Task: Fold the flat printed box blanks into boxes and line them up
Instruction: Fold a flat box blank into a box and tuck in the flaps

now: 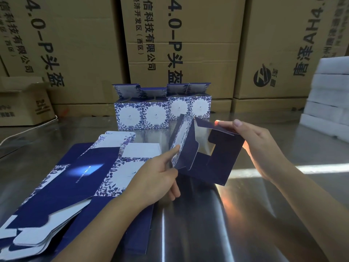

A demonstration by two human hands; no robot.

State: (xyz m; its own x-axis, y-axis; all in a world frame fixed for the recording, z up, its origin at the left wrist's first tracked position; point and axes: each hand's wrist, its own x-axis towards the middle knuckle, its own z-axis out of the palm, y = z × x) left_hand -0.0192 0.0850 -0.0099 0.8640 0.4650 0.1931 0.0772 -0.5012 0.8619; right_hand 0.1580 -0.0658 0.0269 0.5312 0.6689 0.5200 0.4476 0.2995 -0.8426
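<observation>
Head view: four folded boxes (162, 112) stand in a row at twelve o'clock. At centre, the left hand (156, 178) and right hand (253, 140) each pinch a half-folded blank (204, 159), its flaps unclosed. A stack of flat blanks (75, 176) waits at eight o'clock.

1. A warehouse packing area, I'd say; tall printed shipping cartons (181, 44) stand stacked beyond my surface's far edge.
2. My surface is a shiny steel table (245, 214); white foam blocks (328, 110) pile at its right edge.
3. Flat box blanks (56, 176) lie stacked near the left edge; folded boxes (130, 116) line up behind.
</observation>
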